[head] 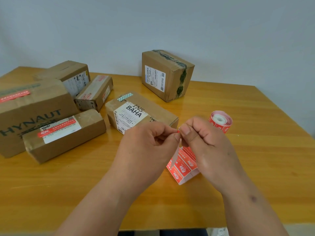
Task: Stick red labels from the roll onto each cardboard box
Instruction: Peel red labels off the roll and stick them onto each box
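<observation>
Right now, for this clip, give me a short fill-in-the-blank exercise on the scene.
1. The label roll stands on the table to the ____ of both hands.
2. The box marked BAHA carries ____ red labels on its visible faces.
3. The left hand and right hand pinch a label strip coloured ____.

Missing words: right; no; red

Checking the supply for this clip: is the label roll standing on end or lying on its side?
Lying on its side: the label roll rests on the table with its white core hole facing the camera.
</observation>
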### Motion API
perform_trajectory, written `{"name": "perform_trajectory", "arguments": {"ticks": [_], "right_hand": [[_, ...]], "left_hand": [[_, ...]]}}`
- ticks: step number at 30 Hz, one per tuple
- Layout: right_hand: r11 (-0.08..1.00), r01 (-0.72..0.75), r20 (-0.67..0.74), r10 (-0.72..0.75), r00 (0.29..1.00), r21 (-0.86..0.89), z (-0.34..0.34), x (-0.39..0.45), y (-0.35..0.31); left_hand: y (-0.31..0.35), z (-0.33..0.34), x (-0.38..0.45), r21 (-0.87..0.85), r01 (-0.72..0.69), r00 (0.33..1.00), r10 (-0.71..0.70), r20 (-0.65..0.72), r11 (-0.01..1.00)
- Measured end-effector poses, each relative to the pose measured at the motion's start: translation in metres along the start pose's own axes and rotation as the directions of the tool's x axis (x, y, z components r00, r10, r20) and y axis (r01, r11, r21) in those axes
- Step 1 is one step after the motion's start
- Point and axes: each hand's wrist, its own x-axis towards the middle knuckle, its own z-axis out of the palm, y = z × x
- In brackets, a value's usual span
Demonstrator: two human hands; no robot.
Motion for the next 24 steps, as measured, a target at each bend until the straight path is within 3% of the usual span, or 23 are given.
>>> {"name": "perform_trajectory", "arguments": {"ticks": [12,17,24], "right_hand": [[0.984,0.130,0.009,-0.129,0.992,-0.125,0.006,0.006,0.011],[0.985,0.114,-0.003,-0.116,0.993,-0.130,0.002,0.005,0.011],[0.982,-0.124,-0.208,0.093,0.974,-0.139,-0.018,0.010,0.021]], "left_hand": [[-0.002,-0.005,0.006,0.036,0.030,0.999,-0.031,0.018,0.999],[-0.003,-0.003,0.008,0.037,0.057,0.996,-0.054,-0.072,0.998],[-0.013,-0.009,0.016,-0.289,0.146,0.935,-0.227,-0.273,0.946]]}}
